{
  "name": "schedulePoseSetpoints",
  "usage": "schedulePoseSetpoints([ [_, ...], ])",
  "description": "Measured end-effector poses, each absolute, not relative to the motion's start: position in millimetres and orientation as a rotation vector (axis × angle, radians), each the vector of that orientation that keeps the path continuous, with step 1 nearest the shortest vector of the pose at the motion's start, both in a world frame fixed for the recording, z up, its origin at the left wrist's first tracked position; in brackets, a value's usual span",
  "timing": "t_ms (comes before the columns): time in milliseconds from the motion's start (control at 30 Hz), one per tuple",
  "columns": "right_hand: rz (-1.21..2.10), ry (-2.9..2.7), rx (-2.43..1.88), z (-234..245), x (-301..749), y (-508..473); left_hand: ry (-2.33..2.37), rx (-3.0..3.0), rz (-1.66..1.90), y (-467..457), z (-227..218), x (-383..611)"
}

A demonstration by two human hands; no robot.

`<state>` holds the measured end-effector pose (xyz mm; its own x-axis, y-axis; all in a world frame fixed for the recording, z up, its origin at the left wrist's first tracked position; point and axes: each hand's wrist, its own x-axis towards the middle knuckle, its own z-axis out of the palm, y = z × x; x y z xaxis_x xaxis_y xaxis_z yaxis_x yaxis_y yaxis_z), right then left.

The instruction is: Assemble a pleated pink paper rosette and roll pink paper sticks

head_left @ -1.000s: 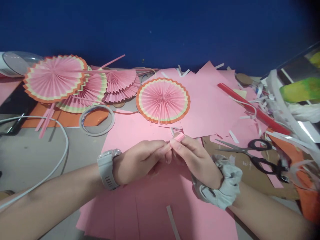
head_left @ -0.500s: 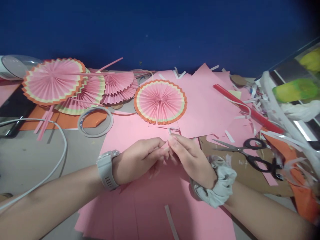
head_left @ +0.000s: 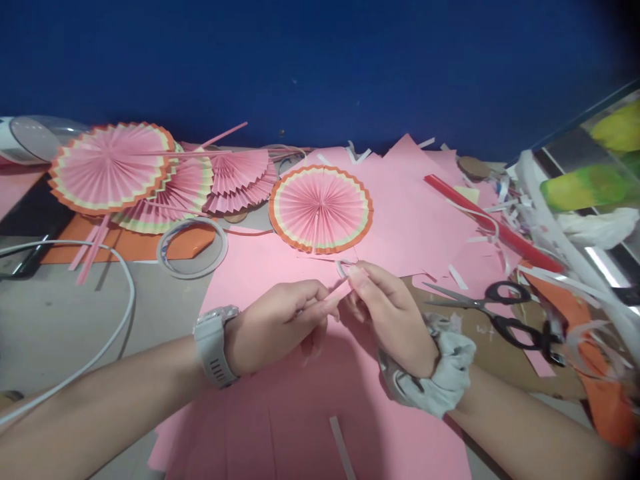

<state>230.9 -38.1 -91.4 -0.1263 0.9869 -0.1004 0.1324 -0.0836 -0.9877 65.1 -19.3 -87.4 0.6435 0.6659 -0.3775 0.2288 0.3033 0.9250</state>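
My left hand [head_left: 277, 323], with a white watch on the wrist, and my right hand [head_left: 387, 310], with a grey scrunchie on the wrist, meet over pink paper sheets [head_left: 300, 413]. Both pinch a small folded pink paper strip [head_left: 340, 291] between their fingertips. A round pleated pink paper fan [head_left: 321, 209] with orange and cream rims lies just beyond the hands.
More pleated fans [head_left: 113, 167] are stacked at the back left. A tape ring [head_left: 193, 247] and a white cable [head_left: 120, 293] lie on the left. Black scissors [head_left: 505, 310], a red roll [head_left: 493, 223] and paper scraps are on the right. A blue wall stands behind.
The hands stay together on the pink strip and have shifted it slightly; the right fingers have lifted a little. The view has tilted a bit.
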Motion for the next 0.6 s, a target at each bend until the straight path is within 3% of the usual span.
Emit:
schedulePoseSetpoints([
  [400,1.260,-1.561,-1.295,-86.3,230.5,-39.1,0.772,1.283,0.370,-19.4,-89.1,63.9],
  [600,1.395,-1.548,-1.269,-86.7,232.2,-38.2,0.774,1.250,0.384,-19.9,-90.1,62.4],
])
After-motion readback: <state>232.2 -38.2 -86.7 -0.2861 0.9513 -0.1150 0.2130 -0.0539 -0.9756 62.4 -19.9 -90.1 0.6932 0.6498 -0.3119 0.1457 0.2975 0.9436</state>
